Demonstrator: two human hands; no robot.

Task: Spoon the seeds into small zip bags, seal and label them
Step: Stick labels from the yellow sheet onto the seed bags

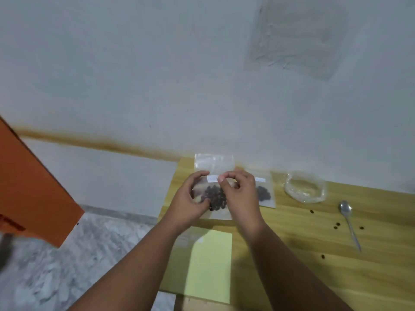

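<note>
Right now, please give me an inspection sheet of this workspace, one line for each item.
Surface: wooden table, bare grain showing at the right.
Job's things: zip bag with dark seeds held at the table's far left; second filled bag lying behind the right hand; spoon lying at the right; clear container near the wall.
Clutter: loose seeds around the spoon; yellow-green paper at the near edge.
Hands: left hand and right hand both pinch the zip bag at its white label strip.
Cables: nothing seen.
Surroundings: pale wall; orange panel at left; marbled floor.
</note>
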